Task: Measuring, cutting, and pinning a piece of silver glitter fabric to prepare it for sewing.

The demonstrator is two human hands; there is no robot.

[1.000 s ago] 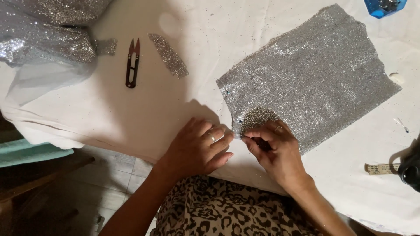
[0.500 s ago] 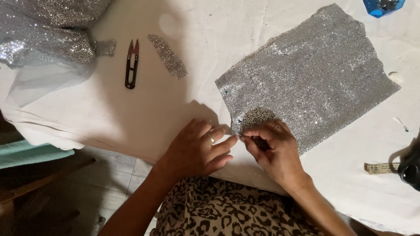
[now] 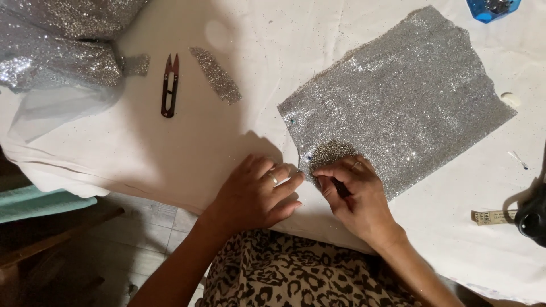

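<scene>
Almost nothing has been shifted since the earlier frame: both hands are kept at the near left corner of the silver glitter fabric sheet, with only a slight closing of the fingers toward each other.

The sheet is laid flat on the white cloth-covered table, its near left corner turned toward the person, so that the edge can be worked close to the body. A small darker glitter patch is seen on that corner, just beyond the fingertips.

The left hand is rested palm down on the cloth, fingers loosely together and slightly curled, fingertips touching the sheet's edge, apparently to steady it. The right hand is curled, thumb and forefinger pressed together in a pinch at the sheet's edge; a thin dark object appears to be held beneath the fingers, but what it is cannot be told.

Well apart, at the far left, thread snips and a narrow glitter offcut are laid beside a heap of glitter fabric.
</scene>
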